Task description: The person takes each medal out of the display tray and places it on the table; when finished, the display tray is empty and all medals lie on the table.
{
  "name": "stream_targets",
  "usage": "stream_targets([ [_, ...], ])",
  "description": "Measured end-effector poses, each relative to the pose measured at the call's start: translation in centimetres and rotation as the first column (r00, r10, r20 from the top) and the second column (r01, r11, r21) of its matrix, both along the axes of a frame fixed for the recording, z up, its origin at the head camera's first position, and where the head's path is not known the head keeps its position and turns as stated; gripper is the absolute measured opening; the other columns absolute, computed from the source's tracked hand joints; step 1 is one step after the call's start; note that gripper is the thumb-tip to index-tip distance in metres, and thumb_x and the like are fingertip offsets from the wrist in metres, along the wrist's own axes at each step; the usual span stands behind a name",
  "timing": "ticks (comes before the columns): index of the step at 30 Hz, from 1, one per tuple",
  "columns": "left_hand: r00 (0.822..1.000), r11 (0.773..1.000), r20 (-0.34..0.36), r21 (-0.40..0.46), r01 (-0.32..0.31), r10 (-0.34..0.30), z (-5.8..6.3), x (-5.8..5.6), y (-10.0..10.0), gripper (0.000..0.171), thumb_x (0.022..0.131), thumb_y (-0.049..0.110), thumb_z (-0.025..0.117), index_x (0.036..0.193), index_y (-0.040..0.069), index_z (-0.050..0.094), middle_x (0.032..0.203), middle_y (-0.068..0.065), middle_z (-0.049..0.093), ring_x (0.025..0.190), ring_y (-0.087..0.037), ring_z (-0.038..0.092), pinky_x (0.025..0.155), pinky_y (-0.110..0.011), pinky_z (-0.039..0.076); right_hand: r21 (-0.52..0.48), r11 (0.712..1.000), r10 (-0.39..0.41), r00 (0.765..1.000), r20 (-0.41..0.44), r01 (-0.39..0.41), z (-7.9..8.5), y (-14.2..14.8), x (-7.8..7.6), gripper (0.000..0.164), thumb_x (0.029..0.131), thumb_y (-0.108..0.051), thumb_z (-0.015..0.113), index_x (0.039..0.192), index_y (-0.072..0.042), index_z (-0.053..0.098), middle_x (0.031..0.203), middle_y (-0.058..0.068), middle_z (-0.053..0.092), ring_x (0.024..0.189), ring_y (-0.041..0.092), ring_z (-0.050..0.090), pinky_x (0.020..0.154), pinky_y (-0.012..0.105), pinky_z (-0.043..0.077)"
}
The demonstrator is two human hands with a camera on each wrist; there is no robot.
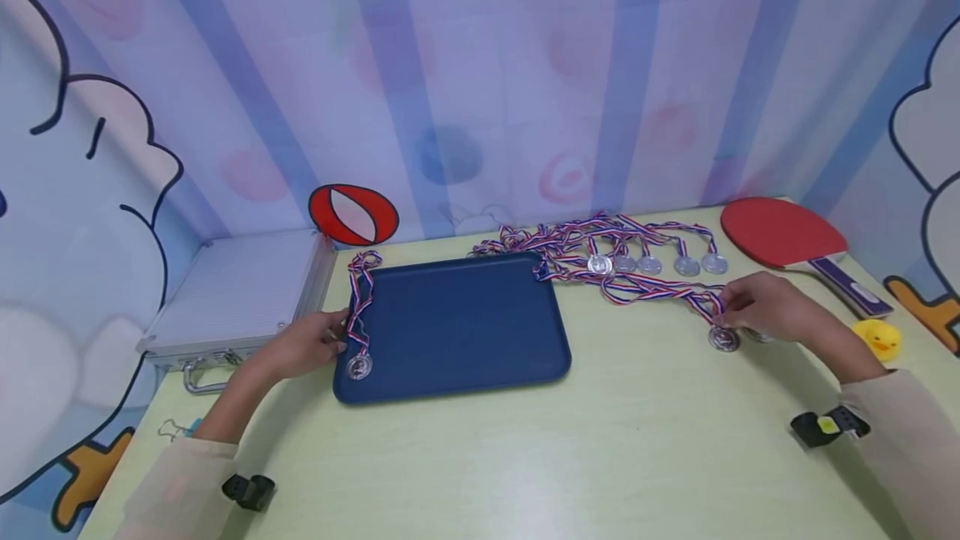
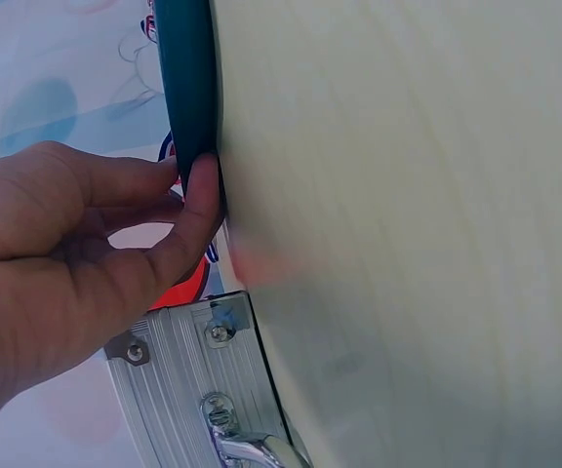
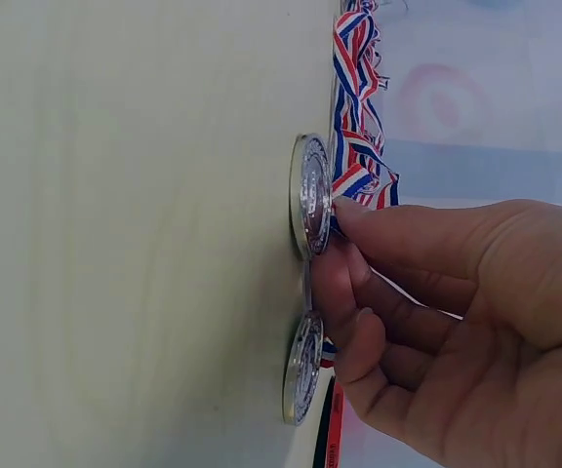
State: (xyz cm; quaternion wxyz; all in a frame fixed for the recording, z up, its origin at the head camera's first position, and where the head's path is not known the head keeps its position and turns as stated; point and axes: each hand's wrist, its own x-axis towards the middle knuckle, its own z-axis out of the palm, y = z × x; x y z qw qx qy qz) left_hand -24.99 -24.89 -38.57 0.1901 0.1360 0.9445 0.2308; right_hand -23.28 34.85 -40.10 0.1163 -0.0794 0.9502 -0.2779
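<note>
My left hand [image 1: 306, 346] pinches the left edge of a dark blue tray [image 1: 465, 332]; in the left wrist view the tray's rim [image 2: 191, 88] sits between thumb and finger. One silver medal [image 1: 359, 367] lies on the tray's left side, its striped ribbon [image 1: 362, 298] running up past the back corner. At the right, my right hand [image 1: 765, 307] pinches another silver medal [image 3: 312, 195] where its red, white and blue ribbon joins. A further medal [image 3: 303, 369] lies beside it, partly under the hand in the head view.
Several medals [image 1: 649, 265] with tangled ribbons [image 1: 570, 236] lie behind and right of the tray. A red table tennis bat [image 1: 783, 232] and a yellow rubber duck [image 1: 876, 340] are at far right. A silver case [image 1: 240, 282] stands at left, near a binder clip [image 1: 174, 430].
</note>
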Motion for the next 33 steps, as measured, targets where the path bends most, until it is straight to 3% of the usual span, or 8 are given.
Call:
stream_targets([
  [8, 1.000, 1.000, -0.020, -0.001, 0.019, -0.019, 0.0, 0.0, -0.1, 0.058, 0.090, 0.001, 0.053, 0.140, -0.012, 0.027, 0.109, -0.021, 0.060, 0.092, -0.024, 0.058, 0.069, -0.029, 0.049, -0.002, 1.000, -0.027, 1.000, -0.010, 0.027, 0.8, -0.3, 0.2, 0.019, 0.084, -0.018, 0.066, 0.094, -0.002, 0.066, 0.083, 0.004, 0.064, 0.073, 0.017, 0.052, 0.058, 0.028, 0.045],
  [14, 0.999, 0.999, -0.027, 0.017, 0.040, -0.040, 0.1, 0.1, -0.1, 0.058, 0.090, 0.000, 0.052, 0.139, -0.015, 0.026, 0.110, -0.024, 0.060, 0.094, -0.026, 0.059, 0.070, -0.030, 0.050, 0.015, 0.999, -0.040, 0.996, -0.082, 0.042, 2.3, -1.7, 0.2, 0.023, 0.084, -0.022, 0.068, 0.096, -0.003, 0.067, 0.084, 0.006, 0.064, 0.074, 0.019, 0.054, 0.058, 0.028, 0.047],
  [23, 0.999, 0.999, -0.021, 0.016, 0.037, -0.037, 0.1, 0.2, -0.2, 0.058, 0.090, 0.000, 0.052, 0.140, -0.015, 0.026, 0.110, -0.024, 0.060, 0.094, -0.027, 0.059, 0.070, -0.030, 0.050, -0.033, 0.996, 0.084, 0.991, -0.108, -0.088, 3.5, -7.8, -0.6, 0.015, 0.084, -0.020, 0.067, 0.092, -0.007, 0.069, 0.081, 0.005, 0.065, 0.071, 0.017, 0.052, 0.060, 0.028, 0.045],
  [33, 0.999, 0.999, -0.028, 0.014, 0.045, -0.045, 0.3, 0.3, 0.1, 0.058, 0.090, 0.000, 0.051, 0.140, -0.014, 0.025, 0.112, -0.025, 0.060, 0.097, -0.029, 0.059, 0.072, -0.032, 0.051, -0.089, 0.961, 0.247, 0.959, -0.140, -0.260, 2.2, -15.6, -2.2, 0.010, 0.085, -0.019, 0.067, 0.086, -0.011, 0.071, 0.079, 0.001, 0.068, 0.069, 0.011, 0.057, 0.062, 0.026, 0.046],
])
